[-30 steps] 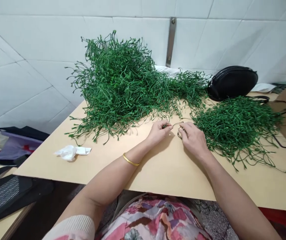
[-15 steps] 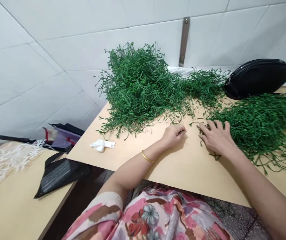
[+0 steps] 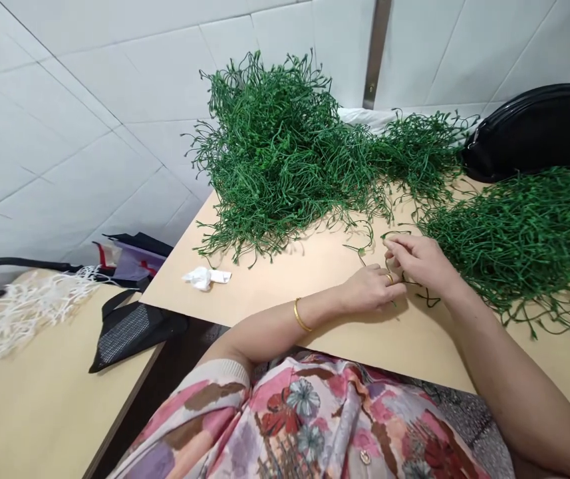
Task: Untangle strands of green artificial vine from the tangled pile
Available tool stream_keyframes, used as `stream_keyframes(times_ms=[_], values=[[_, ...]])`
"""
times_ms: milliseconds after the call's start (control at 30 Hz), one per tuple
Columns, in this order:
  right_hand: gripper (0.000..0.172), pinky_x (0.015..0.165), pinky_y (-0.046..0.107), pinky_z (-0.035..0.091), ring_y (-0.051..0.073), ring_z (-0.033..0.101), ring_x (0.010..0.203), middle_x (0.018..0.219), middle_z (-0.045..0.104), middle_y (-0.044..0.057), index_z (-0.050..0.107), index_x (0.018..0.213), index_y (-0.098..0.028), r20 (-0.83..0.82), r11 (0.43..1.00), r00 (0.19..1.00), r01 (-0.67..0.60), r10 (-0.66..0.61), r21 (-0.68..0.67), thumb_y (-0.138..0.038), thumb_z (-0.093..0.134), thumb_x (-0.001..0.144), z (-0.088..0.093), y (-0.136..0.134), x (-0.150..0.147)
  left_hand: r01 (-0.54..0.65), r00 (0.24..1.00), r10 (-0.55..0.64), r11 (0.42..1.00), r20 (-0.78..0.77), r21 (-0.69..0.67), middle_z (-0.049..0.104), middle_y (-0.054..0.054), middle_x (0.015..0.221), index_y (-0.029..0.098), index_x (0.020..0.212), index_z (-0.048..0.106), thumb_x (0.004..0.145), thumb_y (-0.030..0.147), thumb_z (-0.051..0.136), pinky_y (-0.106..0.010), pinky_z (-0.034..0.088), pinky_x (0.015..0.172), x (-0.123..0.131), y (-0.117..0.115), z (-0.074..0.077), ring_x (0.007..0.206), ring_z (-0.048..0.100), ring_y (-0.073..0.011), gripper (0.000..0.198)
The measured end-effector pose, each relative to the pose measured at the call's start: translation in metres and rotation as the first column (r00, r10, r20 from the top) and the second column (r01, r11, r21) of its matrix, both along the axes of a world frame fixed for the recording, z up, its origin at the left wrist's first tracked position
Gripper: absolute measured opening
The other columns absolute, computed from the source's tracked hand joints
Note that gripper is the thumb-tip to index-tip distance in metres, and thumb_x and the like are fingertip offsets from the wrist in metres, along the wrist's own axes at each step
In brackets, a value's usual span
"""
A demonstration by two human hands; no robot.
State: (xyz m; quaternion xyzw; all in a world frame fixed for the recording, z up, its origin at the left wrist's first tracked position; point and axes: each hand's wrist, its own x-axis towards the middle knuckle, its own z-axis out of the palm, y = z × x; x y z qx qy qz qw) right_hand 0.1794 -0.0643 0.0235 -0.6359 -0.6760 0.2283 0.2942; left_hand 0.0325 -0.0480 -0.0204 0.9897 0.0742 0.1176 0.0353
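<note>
Both of my hands meet over the tan tabletop at the near side of the green strands. My left hand, with a ring and a gold bangle, is closed; a bit of green shows under its fingers. Just beside it, my right hand pinches a thin green strand between thumb and fingers. The hands touch or nearly touch, and their fingertips are partly hidden. A few loose strands lie left of the fingers. Close to my right hand spreads a pile of green strands, thin and cord-like with knobbed ends.
A taller heap of green strands stands against the tiled wall. A black bag sits at the back right. Crumpled white tissue lies left. On the side table are white strands, a black mesh pouch and an umbrella.
My left hand has moved right to meet my right hand. My right hand has gone from spread fingers to a pinch on a strand. The view has shifted slightly.
</note>
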Motion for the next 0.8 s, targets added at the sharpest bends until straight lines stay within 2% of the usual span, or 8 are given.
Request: stream_keyframes(times_ms=[100,200,267,333,400,467,633,800], values=[[0.027,0.064,0.027,0.04,0.016,0.058,0.068,0.076,0.067,0.005,0.066,0.087,-0.017,0.153,0.999,0.988,0.013,-0.02,0.043,-0.033,0.045,0.083,0.001,0.004,-0.007,0.07,0.992,-0.06,0.994,0.112,-0.087,0.06,-0.01,0.078,0.015,0.08,0.059,0.083,0.046,0.044,-0.033,0.037,0.074,0.0,-0.003,0.004,0.079,0.052,-0.0202,0.034],[0.028,0.066,0.029,0.04,0.018,0.058,0.07,0.08,0.068,0.007,0.066,0.09,-0.017,0.232,0.997,0.971,0.04,-0.053,0.063,-0.031,0.043,0.083,-0.003,0.007,-0.007,0.126,0.963,-0.065,0.966,0.262,-0.225,0.06,-0.01,0.08,0.015,0.076,0.059,0.069,0.067,0.051,-0.033,0.039,0.079,-0.005,-0.002,0.017,0.081,0.051,-0.0202,0.053],[0.027,0.064,0.028,0.039,0.017,0.057,0.066,0.075,0.067,0.007,0.067,0.086,-0.018,0.217,0.994,0.973,0.064,-0.081,0.086,-0.03,0.042,0.083,-0.005,0.009,-0.005,0.048,0.936,0.068,0.947,0.346,-0.318,0.059,-0.009,0.076,0.015,0.077,0.059,0.073,0.063,0.049,-0.031,0.04,0.078,-0.009,0.003,0.024,0.078,0.05,-0.018,0.049],[0.027,0.063,0.027,0.038,0.016,0.054,0.063,0.07,0.065,0.006,0.066,0.08,-0.018,0.185,0.989,0.978,0.077,-0.1,0.129,-0.029,0.042,0.082,-0.005,0.01,-0.003,-0.154,0.879,0.3,0.915,0.372,-0.373,0.057,-0.008,0.073,0.015,0.079,0.058,0.083,0.05,0.042,-0.031,0.04,0.077,-0.013,0.013,0.024,0.076,0.049,-0.017,0.039],[0.027,0.062,0.026,0.038,0.015,0.053,0.061,0.067,0.062,0.005,0.065,0.076,-0.018,0.164,0.982,0.98,0.084,-0.113,0.171,-0.029,0.041,0.082,-0.002,0.012,-0.004,-0.365,0.803,0.486,0.858,0.344,-0.361,0.058,-0.01,0.082,0.015,0.082,0.057,0.088,0.038,0.037,-0.033,0.039,0.081,-0.016,0.025,0.018,0.083,0.048,-0.0185,0.031],[0.026,0.059,0.025,0.037,0.014,0.051,0.059,0.063,0.06,0.004,0.063,0.074,-0.018,0.141,0.977,0.983,0.093,-0.121,0.192,-0.03,0.042,0.083,0.001,0.014,-0.007,-0.503,0.763,0.584,0.805,0.277,-0.313,0.058,-0.012,0.097,0.014,0.089,0.057,0.086,0.03,0.041,-0.035,0.038,0.085,-0.016,0.035,0.01,0.094,0.046,-0.0214,0.023],[0.024,0.06,0.025,0.038,0.014,0.054,0.062,0.067,0.062,0.004,0.061,0.073,-0.018,0.071,0.969,0.992,0.085,-0.104,0.233,-0.029,0.042,0.084,0.003,0.015,-0.02,-0.644,0.73,0.678,0.724,0.082,-0.248,0.058,-0.012,0.097,0.014,0.094,0.056,0.084,0.023,0.04,-0.037,0.038,0.081,-0.015,0.044,0.0,0.094,0.043,-0.0237,0.02],[0.023,0.066,0.026,0.042,0.015,0.058,0.069,0.075,0.065,0.005,0.062,0.078,-0.017,0.003,0.95,0.997,0.074,-0.078,0.302,-0.028,0.043,0.085,-0.003,0.013,-0.022,-0.598,0.76,0.646,0.739,0.076,-0.31,0.056,-0.008,0.08,0.017,0.079,0.055,0.085,0.025,0.04,-0.033,0.038,0.073,-0.016,0.04,0.005,0.08,0.043,-0.0197,0.018]])
